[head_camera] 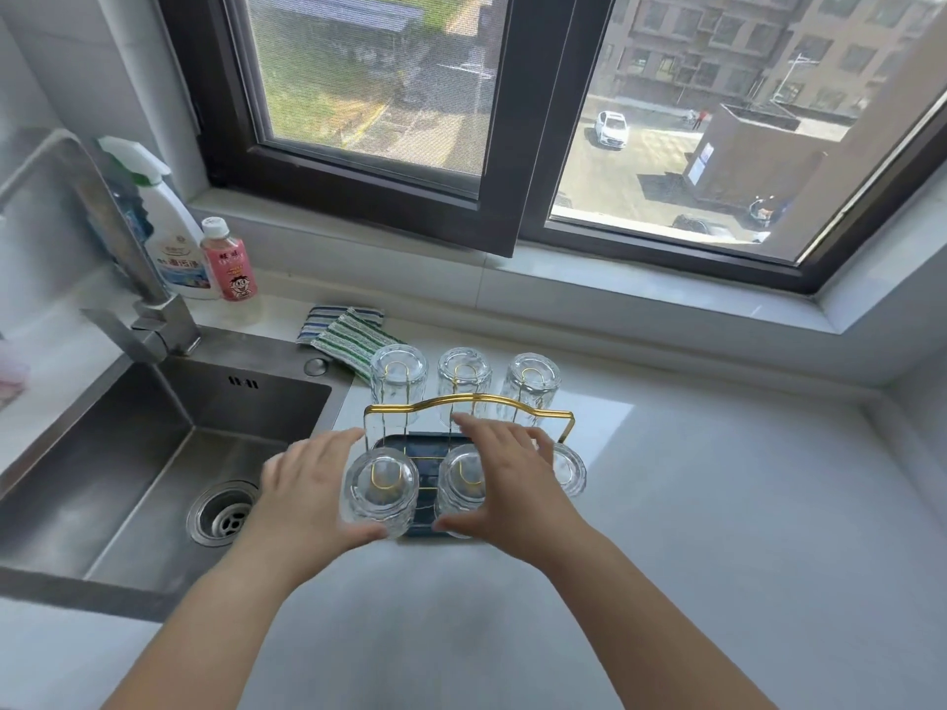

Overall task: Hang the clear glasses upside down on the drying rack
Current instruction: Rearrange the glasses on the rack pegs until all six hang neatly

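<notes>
Steel sink (pixel 128 453): left of the counter, basin bare, tap (pixel 102 238) arching over it; a spray bottle (pixel 174 238) and a small pink bottle (pixel 228 261) stand behind.
Left hand (pixel 302 484): fingers spread and curved around the left side of the front-left glass (pixel 380 491), thumb at its near base; a loose cupping hold, touching but not clamped.
Drying rack (pixel 469 402): gold wire frame on a dark tray, just right of the sink, striped cloths (pixel 343 333) behind it.
Back row: three clear glasses (pixel 464 374) mouth-down over wire loops, long axes upright, bases toward the camera.
Front row: three more glasses, likewise inverted and upright; the front-middle glass (pixel 458 486) sits between the two hands, the front-right one (pixel 569 466) is half hidden.
Right hand (pixel 505 474): fingers splayed wide, palm over the front-middle and front-right glasses, thumb at the tray's near edge; whether it grips either I cannot tell.
Key relation: the front-left glass lies directly right of the left fingers, the nearer hand.
Progress, as a judgement: all six loops look filled, so only steadying or letting go seems left.
</notes>
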Motion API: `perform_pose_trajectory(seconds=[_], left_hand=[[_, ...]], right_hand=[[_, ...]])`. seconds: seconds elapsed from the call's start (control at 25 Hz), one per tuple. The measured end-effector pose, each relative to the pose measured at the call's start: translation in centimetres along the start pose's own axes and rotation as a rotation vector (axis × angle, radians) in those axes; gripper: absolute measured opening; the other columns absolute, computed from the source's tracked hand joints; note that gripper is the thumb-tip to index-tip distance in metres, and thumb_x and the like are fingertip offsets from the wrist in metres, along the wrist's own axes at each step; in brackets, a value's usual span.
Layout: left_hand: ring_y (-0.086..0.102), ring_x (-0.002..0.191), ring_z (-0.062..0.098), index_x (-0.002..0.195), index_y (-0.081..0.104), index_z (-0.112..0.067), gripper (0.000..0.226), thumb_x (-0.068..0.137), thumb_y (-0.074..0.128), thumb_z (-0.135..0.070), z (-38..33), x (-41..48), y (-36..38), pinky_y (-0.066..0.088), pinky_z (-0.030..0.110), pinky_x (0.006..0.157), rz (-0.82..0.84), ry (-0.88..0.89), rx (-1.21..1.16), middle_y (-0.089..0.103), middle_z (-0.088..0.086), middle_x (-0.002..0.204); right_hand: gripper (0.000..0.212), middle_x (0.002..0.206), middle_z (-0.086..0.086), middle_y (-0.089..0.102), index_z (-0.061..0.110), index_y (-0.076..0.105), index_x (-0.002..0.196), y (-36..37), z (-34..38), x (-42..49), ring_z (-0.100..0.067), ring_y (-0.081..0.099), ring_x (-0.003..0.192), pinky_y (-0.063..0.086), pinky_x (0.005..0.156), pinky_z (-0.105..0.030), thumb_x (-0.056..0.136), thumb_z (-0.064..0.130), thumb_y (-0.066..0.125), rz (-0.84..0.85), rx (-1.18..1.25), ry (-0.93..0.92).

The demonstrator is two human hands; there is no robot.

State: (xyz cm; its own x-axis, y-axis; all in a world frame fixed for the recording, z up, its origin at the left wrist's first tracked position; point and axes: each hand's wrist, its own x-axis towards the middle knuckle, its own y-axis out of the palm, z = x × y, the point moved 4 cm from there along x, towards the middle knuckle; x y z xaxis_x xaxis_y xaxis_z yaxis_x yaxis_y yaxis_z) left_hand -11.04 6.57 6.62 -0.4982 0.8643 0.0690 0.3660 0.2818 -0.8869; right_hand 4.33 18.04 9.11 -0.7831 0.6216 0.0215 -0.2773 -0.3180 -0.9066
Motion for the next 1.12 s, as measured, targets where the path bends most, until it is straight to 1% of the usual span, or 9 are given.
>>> perform_pose_trajectory(seconds=[0.12,0.24,0.32,0.44,0.56,0.92,1.0,1.04,1.12], left_hand=[[0.037,0.128,0.021,0.134,0.034,-0.024,0.09,0.06,0.08,-0.045,0.3,-0.2,0.4,0.023,0.036,0.107,0.052,-0.078,-0.058,0.046,-0.006,0.134],[0.052,0.113,0.022,0.121,0.047,-0.027,0.069,0.061,0.081,-0.031,0.1,0.0,1.0,0.04,0.034,0.093,0.1,-0.103,-0.255,0.059,-0.01,0.114],[0.056,0.105,0.019,0.117,0.049,-0.028,0.066,0.059,0.081,-0.028,0.0,0.2,1.2,0.046,0.033,0.087,0.12,-0.096,-0.305,0.062,-0.009,0.113],[0.055,0.106,0.018,0.121,0.047,-0.027,0.068,0.062,0.082,-0.03,-0.2,0.5,0.9,0.044,0.03,0.085,0.107,-0.099,-0.325,0.059,-0.008,0.113],[0.054,0.109,0.02,0.123,0.046,-0.026,0.069,0.064,0.081,-0.028,-0.2,0.7,0.8,0.044,0.031,0.087,0.109,-0.1,-0.338,0.06,-0.004,0.118],[0.053,0.109,0.015,0.125,0.043,-0.027,0.069,0.066,0.079,-0.031,0.1,0.8,1.3,0.04,0.025,0.085,0.187,-0.107,-0.354,0.058,-0.005,0.123],[0.05,0.115,0.015,0.129,0.04,-0.027,0.075,0.065,0.08,-0.033,0.1,0.8,1.5,0.039,0.025,0.089,0.195,-0.099,-0.346,0.054,-0.006,0.129],[0.047,0.121,0.015,0.133,0.036,-0.026,0.082,0.064,0.08,-0.035,0.3,0.7,1.5,0.039,0.026,0.095,0.215,-0.107,-0.337,0.049,-0.006,0.135],[0.039,0.13,0.014,0.137,0.031,-0.027,0.096,0.058,0.083,-0.041,1.2,0.6,0.9,0.035,0.031,0.106,0.27,-0.155,-0.326,0.042,-0.008,0.141]], right_hand=[[0.092,0.14,0.005,0.043,0.027,0.023,0.14,1.6,2.7,0.6,-0.015,0.028,0.133,0.007,0.11,-0.035,0.066,0.049,0.074,0.056,-0.009,-0.1],[0.089,0.142,-0.001,0.043,0.021,0.022,0.141,2.9,4.1,1.4,-0.018,0.027,0.136,0.008,0.112,-0.039,0.071,0.046,0.071,0.102,-0.046,-0.133],[0.092,0.141,-0.004,0.045,0.02,0.021,0.141,3.0,4.2,2.0,-0.02,0.029,0.135,0.009,0.112,-0.039,0.07,0.044,0.073,0.108,-0.059,-0.115],[0.095,0.136,-0.002,0.052,0.023,0.022,0.14,2.7,4.0,2.6,-0.021,0.035,0.13,0.012,0.109,-0.037,0.065,0.047,0.076,0.078,-0.036,-0.08],[0.094,0.134,-0.001,0.055,0.024,0.023,0.139,2.7,3.9,2.8,-0.022,0.039,0.127,0.015,0.105,-0.038,0.064,0.047,0.076,0.08,-0.026,-0.069],[0.093,0.135,-0.001,0.054,0.024,0.022,0.139,2.7,3.6,2.7,-0.021,0.039,0.125,0.019,0.105,-0.036,0.066,0.047,0.075,0.106,-0.015,-0.064],[0.09,0.134,0.0,0.053,0.024,0.025,0.138,2.5,3.8,2.6,-0.021,0.04,0.124,0.02,0.105,-0.037,0.067,0.046,0.075,0.104,-0.019,-0.082],[0.086,0.133,0.0,0.054,0.023,0.028,0.137,2.3,3.9,2.5,-0.022,0.041,0.123,0.021,0.105,-0.037,0.068,0.045,0.074,0.103,-0.028,-0.101],[0.069,0.125,0.001,0.06,0.021,0.043,0.129,1.2,4.2,2.4,-0.022,0.05,0.116,0.03,0.101,-0.038,0.07,0.042,0.073,0.029,0.016,-0.144]])
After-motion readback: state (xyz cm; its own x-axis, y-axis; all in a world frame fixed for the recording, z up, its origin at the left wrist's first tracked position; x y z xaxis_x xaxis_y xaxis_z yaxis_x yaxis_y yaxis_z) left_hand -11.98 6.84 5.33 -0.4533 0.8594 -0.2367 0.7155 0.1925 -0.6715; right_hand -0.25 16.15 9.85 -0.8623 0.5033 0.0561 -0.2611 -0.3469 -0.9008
